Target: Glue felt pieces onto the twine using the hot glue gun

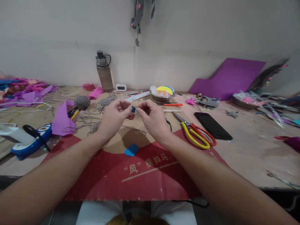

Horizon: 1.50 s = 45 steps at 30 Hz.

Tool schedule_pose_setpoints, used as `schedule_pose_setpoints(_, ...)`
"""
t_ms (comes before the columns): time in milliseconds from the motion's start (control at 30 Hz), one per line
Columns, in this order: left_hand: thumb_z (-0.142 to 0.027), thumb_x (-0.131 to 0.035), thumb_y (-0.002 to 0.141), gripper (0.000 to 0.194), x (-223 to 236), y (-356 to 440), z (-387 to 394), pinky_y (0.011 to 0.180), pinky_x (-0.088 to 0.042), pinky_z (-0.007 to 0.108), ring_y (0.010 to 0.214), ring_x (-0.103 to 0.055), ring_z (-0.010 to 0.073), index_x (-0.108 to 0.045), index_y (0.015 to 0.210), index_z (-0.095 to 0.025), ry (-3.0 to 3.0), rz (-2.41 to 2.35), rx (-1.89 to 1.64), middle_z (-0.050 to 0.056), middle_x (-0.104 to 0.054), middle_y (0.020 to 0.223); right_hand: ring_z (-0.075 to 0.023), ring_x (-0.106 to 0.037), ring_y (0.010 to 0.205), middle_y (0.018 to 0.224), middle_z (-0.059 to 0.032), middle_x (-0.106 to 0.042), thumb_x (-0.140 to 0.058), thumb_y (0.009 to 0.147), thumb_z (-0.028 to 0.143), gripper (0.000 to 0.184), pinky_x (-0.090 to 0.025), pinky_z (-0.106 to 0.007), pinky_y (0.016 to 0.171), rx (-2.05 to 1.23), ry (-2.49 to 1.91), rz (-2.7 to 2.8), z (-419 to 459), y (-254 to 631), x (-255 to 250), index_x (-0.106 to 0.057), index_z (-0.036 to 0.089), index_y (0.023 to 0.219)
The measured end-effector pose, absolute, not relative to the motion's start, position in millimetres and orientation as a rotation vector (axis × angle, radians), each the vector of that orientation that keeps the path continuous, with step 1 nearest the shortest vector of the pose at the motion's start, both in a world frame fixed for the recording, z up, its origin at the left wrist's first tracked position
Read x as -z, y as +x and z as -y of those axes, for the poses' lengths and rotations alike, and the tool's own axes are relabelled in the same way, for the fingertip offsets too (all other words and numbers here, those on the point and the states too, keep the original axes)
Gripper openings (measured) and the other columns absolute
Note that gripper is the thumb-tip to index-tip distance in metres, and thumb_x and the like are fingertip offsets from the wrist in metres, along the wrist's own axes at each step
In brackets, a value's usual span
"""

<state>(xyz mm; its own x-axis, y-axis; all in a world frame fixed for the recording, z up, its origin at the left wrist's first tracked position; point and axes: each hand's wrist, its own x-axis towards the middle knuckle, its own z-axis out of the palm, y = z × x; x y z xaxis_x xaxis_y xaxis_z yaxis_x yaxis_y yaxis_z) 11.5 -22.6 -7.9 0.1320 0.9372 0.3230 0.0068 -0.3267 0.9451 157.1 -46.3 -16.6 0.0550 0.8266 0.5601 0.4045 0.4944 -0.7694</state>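
Note:
Between the fingertips of my two hands is a small dark blue piece [133, 109], which looks like felt or foam. My left hand [115, 115] pinches it from the left. From the other side my right hand [152, 118] meets it, thumb and forefinger pressed together at its edge; what exactly those fingertips grip is hidden. A flat bright blue cut piece [131, 150] lies below the hands on the red and brown cardboard [105, 178]. Thin grey yarn [87, 120] trails on the cardboard beside my left wrist.
Scissors with red and yellow handles [197, 134] and a black phone [212, 125] lie at the right. Behind stand a water bottle [104, 75] and a bowl [161, 97]. At left are a grey yarn ball [82, 102], purple scraps [62, 120] and a blue power strip [30, 143].

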Motion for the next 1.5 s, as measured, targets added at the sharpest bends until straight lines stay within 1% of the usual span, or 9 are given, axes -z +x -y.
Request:
schedule_pose_setpoints(100,-0.028,-0.072,0.072,0.021,8.9,12.5,22.8,0.065,-0.055,0.028,0.061,-0.065,0.0134,-0.066,0.088,-0.016,1.528,-0.931,-1.321,0.003,-0.069,0.072,-0.0135,-0.054,0.074,0.081,-0.0022,-0.062,-0.054,0.084,0.023,0.006,-0.043,-0.029,0.071,-0.423,-1.107,1.572,46.9,160.2,16.5,-0.057,0.019,0.082)
schedule_pose_setpoints(233,-0.029,-0.069,0.075,0.016,7.9,12.3,24.0,0.068,-0.056,0.029,0.064,-0.065,0.0141,-0.068,0.083,-0.015,1.563,-0.947,-1.311,0.003,-0.069,0.069,-0.0139,-0.053,0.073,0.08,-0.0024,-0.062,-0.055,0.084,0.024,0.006,-0.042,-0.029,0.07,-0.374,-1.131,1.589,48.5,162.4,16.3,-0.058,0.019,0.081)
schedule_pose_setpoints(433,-0.028,-0.07,0.073,0.014,9.0,14.2,23.6,0.066,-0.055,0.028,0.061,-0.064,0.0127,-0.067,0.078,-0.016,1.497,-0.949,-1.322,0.003,-0.068,0.067,-0.0129,-0.051,0.069,0.078,-0.0013,-0.061,-0.054,0.085,0.025,0.009,-0.04,-0.028,0.067,-0.353,-1.143,1.599,50.4,161.5,15.3,-0.057,0.019,0.078)
schedule_pose_setpoints(700,-0.026,-0.07,0.072,0.014,11.1,14.8,23.3,0.064,-0.054,0.027,0.059,-0.063,0.0116,-0.065,0.078,-0.014,1.423,-0.848,-1.284,0.003,-0.067,0.067,-0.012,-0.049,0.066,0.073,-0.0003,-0.059,-0.054,0.085,0.026,0.013,-0.038,-0.027,0.065,-0.408,-1.143,1.582,49.9,161.0,14.7,-0.055,0.019,0.074)
schedule_pose_setpoints(867,-0.026,-0.072,0.07,0.016,7.5,15.5,26.0,0.065,-0.054,0.028,0.059,-0.064,0.0124,-0.065,0.077,-0.013,1.402,-0.843,-1.276,0.003,-0.067,0.067,-0.0123,-0.048,0.065,0.072,0.0002,-0.058,-0.053,0.084,0.026,0.013,-0.038,-0.027,0.065,-0.404,-1.163,1.568,49.2,161.0,14.2,-0.054,0.019,0.073)
schedule_pose_setpoints(1133,-0.026,-0.073,0.07,0.017,9.2,14.5,25.4,0.064,-0.054,0.027,0.058,-0.064,0.012,-0.063,0.075,-0.013,1.392,-0.824,-1.266,0.003,-0.066,0.065,-0.0114,-0.047,0.064,0.07,0.0006,-0.058,-0.056,0.083,0.023,0.011,-0.036,-0.026,0.062,-0.384,-1.142,1.557,52.1,160.3,11.5,-0.058,0.018,0.074)
schedule_pose_setpoints(1333,-0.027,-0.072,0.07,0.017,10.4,14.8,24.8,0.063,-0.054,0.026,0.058,-0.063,0.0118,-0.062,0.074,-0.013,1.396,-0.807,-1.256,0.002,-0.066,0.064,-0.0097,-0.043,0.059,0.065,0.0026,-0.054,-0.057,0.082,0.023,0.012,-0.034,-0.025,0.057,-0.487,-1.115,1.52,50.4,159.6,12.7,-0.059,0.017,0.072)
schedule_pose_setpoints(1500,-0.027,-0.073,0.069,0.017,9.8,15.1,25.1,0.058,-0.053,0.025,0.055,-0.062,0.0114,-0.062,0.072,-0.015,1.4,-0.801,-1.23,0.0,-0.064,0.063,-0.0093,-0.04,0.056,0.062,0.0038,-0.05,-0.056,0.079,0.022,0.009,-0.032,-0.024,0.054,-0.536,-1.11,1.492,49.7,158.4,13.4,-0.057,0.018,0.071)
